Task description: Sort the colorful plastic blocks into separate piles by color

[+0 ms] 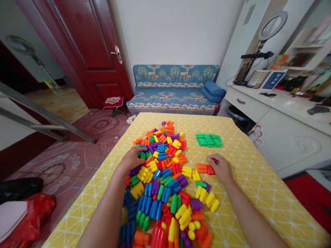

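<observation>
On yellow counter [245, 179], left hand [132, 159] is resting on far-left edge of mixed block pile [165, 186], fingers curled; grip can't be told. Right hand [221, 168], fingers together, is touching red block [210, 169] just right of pile; grasp unclear. Green blocks [209, 140] are lying farther back, apart.

Palms down: left hand [132, 159], right hand [220, 167]

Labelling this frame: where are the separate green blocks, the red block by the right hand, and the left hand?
green blocks [209, 140], head view, middle of the group.
red block [210, 170], head view, its middle.
left hand [132, 159], head view, back of the hand.
</observation>
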`<state>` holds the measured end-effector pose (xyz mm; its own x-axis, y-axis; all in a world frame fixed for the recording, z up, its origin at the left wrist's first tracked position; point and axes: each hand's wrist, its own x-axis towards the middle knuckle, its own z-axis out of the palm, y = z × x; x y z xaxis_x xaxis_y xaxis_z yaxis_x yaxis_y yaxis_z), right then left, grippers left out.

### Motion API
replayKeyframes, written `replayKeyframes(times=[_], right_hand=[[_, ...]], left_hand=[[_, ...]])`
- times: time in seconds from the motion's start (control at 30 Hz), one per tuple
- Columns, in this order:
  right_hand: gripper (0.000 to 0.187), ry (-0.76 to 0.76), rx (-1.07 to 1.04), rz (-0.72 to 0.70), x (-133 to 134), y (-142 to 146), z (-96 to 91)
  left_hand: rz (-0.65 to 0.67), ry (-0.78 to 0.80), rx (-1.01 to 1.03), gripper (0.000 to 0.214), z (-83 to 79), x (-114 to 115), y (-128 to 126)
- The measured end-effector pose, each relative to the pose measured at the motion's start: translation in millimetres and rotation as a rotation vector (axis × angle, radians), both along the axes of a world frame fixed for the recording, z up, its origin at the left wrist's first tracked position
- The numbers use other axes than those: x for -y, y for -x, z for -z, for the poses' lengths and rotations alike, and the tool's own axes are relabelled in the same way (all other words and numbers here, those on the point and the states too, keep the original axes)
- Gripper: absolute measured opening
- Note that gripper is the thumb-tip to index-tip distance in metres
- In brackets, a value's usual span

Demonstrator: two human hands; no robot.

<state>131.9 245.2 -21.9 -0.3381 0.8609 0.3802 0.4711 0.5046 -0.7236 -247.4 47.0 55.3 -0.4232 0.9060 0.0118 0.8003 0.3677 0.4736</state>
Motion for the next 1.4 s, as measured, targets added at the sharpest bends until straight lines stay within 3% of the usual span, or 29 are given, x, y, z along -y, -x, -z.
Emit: replayKeyframes(times=[0.13, 0.3, 0.5, 0.67, 0.87, 0.97, 1.17, 1.3, 1.4], right_hand=[[0.021, -0.011, -0.003, 0.002, -1, 0, 1.1], [0.02, -0.013, -0.002, 0.002, -1, 0, 1.1], [0.021, 0.005, -0.013, 0.005, 0, 0, 0.6], [0.02, -0.004, -0.019, 0.001, 0, 0, 0.8], [0.021, 0.008, -0.021, -0.001, -1, 0, 1.6], [0.022, -0.001, -0.021, 0.005, -2, 0, 2.8], [0.021, -0.017, -0.03, -0.003, -2, 0, 4.2], [0.02, -0.014, -0.03, 0.005, -1, 0, 3.6], [0.02, -0.011, -0.03, 0.003, -1, 0, 2.7]], left_hand=[[0.078, 0.034, -0.069, 0.062, -3.1, -8, -6], [-0.027, 0.052, -0.242, 0.047, -2.5, -13, -24], [0.001, 0.033, -0.286, 0.033, -5.6, -4, -35], [0.156, -0.059, -0.139, 0.028, -10.9, -5, -45], [0.153, -0.364, 0.229, 0.019, -13.0, -15, -74], [0.19, -0.432, 0.372, 0.022, -9.4, -17, -87], [0.186, -0.48, 0.104, 0.046, -3.9, -13, -90], [0.092, -0.33, -0.082, 0.053, -2.7, -11, -88], [0.046, -0.204, -0.11, 0.055, 2.0, -14, -88]])
